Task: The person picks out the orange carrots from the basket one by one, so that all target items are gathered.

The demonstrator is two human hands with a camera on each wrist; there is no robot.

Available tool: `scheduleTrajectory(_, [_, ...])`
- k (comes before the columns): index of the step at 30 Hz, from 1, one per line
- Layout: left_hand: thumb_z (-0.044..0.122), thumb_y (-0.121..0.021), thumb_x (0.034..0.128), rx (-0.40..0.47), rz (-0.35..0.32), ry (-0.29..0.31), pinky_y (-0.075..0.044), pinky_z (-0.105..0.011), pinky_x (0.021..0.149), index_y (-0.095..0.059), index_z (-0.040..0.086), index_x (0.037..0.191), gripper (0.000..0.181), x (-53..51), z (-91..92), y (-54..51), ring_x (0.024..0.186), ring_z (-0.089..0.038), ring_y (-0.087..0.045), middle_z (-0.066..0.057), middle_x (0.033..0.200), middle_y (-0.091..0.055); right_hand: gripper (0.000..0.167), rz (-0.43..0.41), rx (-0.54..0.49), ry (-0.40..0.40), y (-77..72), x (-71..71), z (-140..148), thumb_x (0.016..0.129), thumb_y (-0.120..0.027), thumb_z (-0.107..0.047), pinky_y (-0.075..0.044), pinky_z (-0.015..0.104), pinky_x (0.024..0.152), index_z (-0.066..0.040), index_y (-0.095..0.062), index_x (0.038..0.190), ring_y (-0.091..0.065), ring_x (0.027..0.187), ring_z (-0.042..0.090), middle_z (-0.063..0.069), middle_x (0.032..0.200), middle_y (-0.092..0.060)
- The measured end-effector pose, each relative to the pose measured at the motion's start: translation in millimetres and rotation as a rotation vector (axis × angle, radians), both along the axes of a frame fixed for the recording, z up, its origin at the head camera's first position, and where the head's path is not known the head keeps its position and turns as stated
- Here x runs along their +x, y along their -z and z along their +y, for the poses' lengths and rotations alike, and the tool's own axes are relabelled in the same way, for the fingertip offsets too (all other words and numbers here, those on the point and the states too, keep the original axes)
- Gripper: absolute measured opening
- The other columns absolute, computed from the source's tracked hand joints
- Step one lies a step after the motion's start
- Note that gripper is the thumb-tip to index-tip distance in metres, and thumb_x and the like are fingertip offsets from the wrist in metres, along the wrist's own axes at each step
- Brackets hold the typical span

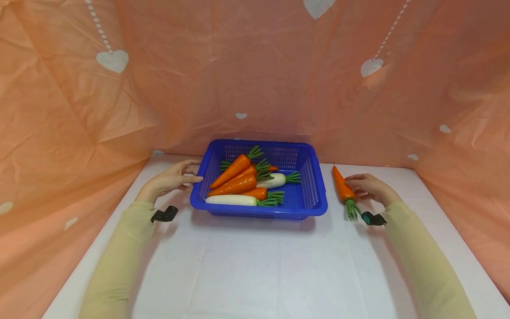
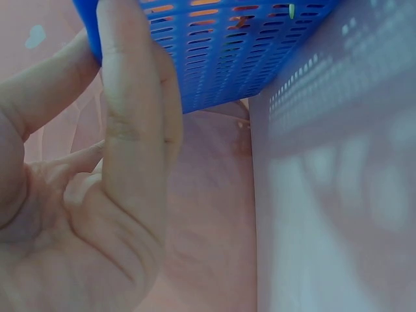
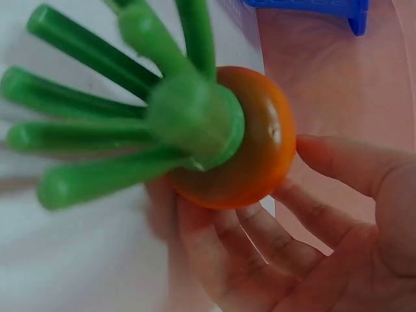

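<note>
One carrot (image 1: 342,188) is outside the blue basket (image 1: 259,213), toward the worktop's (image 1: 239,266) far right corner, greens (image 1: 352,210) pointing at the near edge. Right hand (image 1: 371,187) holds it, thumb and fingers curved about the body; whether it rests on the worktop I cannot tell. Left hand (image 1: 171,178) at basket's left rim: fingers extended, touching. Basket, near worktop's far edge, contains more carrots (image 1: 235,170) and white radishes (image 1: 231,200), mostly left.

Creased orange cloth (image 1: 271,79) at back and both sides, white hearts (image 1: 113,61) and dotted lines (image 1: 95,20) printed on. White table (image 1: 239,270), soft shadows.
</note>
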State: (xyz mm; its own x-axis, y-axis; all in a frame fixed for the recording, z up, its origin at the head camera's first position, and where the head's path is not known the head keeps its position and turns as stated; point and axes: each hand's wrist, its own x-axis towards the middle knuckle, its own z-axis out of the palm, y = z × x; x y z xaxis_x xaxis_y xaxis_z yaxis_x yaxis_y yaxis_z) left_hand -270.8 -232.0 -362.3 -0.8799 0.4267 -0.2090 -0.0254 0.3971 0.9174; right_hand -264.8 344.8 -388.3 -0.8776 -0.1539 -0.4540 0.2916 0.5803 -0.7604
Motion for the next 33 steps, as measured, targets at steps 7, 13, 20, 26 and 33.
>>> scheduleTrajectory(7, [0.015, -0.064, 0.0932, 0.002, -0.006, 0.0, -0.052, -0.046, 0.078, -0.023, 0.006, 0.149, 0.07, -0.4, 1.2, -0.5, 0.08, -0.018, -0.06, -0.017, 0.106, -0.057, 0.058, -0.022, -0.027, -0.02, -1.1, 5.8, 4.5, 0.1, -0.051, -0.03, -0.053, 0.034, 0.082, 0.006, -0.035, 0.142, -0.056, 0.097, 0.026, 0.023, 0.126, -0.048])
scheduleTrajectory(13, [0.014, -0.064, 0.0934, 0.0, -0.007, 0.001, -0.053, -0.044, 0.076, -0.023, 0.006, 0.149, 0.07, -0.9, 0.8, -1.1, 0.077, -0.019, -0.059, -0.017, 0.104, -0.057, 0.058, -0.051, -0.079, 0.001, -1.3, 9.0, 0.2, 0.099, -0.053, -0.028, -0.053, 0.036, 0.083, 0.005, -0.034, 0.142, -0.059, 0.096, 0.025, 0.022, 0.126, -0.048])
scheduleTrajectory(20, [0.016, -0.064, 0.0931, -0.019, -0.001, 0.011, -0.054, -0.042, 0.075, -0.022, 0.006, 0.149, 0.071, -2.5, 0.5, -1.0, 0.073, -0.019, -0.059, -0.017, 0.103, -0.056, 0.058, -0.009, -0.048, -0.035, -0.8, 9.5, -3.1, 0.1, -0.051, -0.029, -0.053, 0.037, 0.083, 0.007, -0.034, 0.141, -0.057, 0.098, 0.028, 0.025, 0.126, -0.048])
scheduleTrajectory(26, [0.017, -0.064, 0.0931, -0.037, 0.008, 0.018, -0.053, -0.043, 0.079, -0.022, 0.005, 0.149, 0.071, -2.6, -0.4, 0.5, 0.082, -0.02, -0.061, -0.018, 0.107, -0.056, 0.058, -0.016, -0.067, -0.034, 0.8, 7.1, 1.0, 0.101, -0.048, -0.031, -0.053, 0.037, 0.081, 0.008, -0.033, 0.141, -0.059, 0.094, 0.025, 0.02, 0.118, -0.052])
scheduleTrajectory(33, [0.015, -0.064, 0.0932, -0.027, 0.016, 0.026, -0.054, -0.043, 0.076, -0.023, 0.003, 0.149, 0.07, -3.6, -1.0, -0.9, 0.075, -0.02, -0.061, -0.016, 0.103, -0.057, 0.058, 0.021, -0.041, -0.063, -6.2, 9.0, 6.7, 0.102, -0.045, -0.033, -0.051, 0.039, 0.086, 0.009, -0.033, 0.141, -0.061, 0.097, 0.027, 0.023, 0.122, -0.055])
